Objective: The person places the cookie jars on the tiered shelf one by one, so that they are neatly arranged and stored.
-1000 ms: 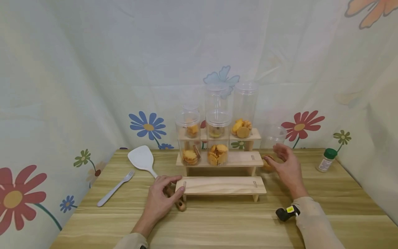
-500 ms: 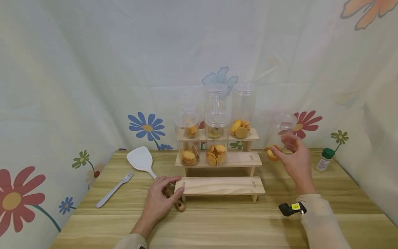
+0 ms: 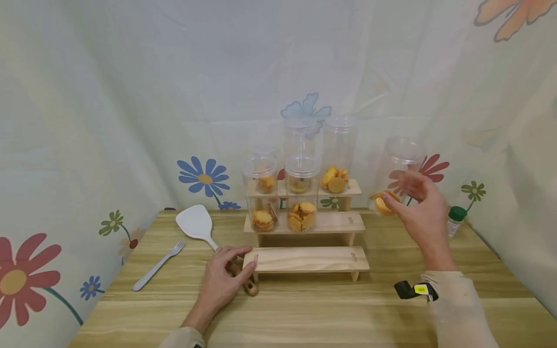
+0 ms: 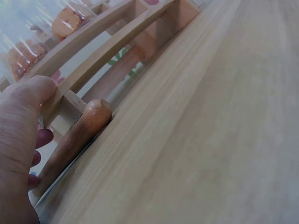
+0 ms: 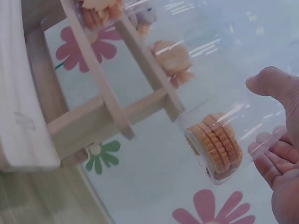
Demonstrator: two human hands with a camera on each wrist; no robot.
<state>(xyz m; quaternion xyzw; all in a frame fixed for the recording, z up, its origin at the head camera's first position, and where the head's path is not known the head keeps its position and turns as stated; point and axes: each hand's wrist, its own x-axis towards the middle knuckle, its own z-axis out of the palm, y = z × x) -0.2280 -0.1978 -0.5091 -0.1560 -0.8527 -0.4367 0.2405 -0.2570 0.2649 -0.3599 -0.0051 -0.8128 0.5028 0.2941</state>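
In the head view my right hand grips a clear lidded jar from its right side, raised off the table to the right of the stand. Sandwich cookies lie in the bottom of this jar, which looks tilted in the right wrist view. My left hand pinches the left end of the lowest step of a wooden tiered stand, between thumb and forefinger. Under that hand runs the wooden handle of a white turner; the lower fingers hang close to it, contact unclear.
Clear jars of cookies stand on the upper tiers, such as the front left jar and the back right jar. A fork lies at left. A green-capped shaker stands at right, partly behind my right hand. A floral curtain hangs behind.
My right hand has lifted the jar of cookies from beside the stand, moving it up and to the right. The left hand has stayed at the stand's lowest step.
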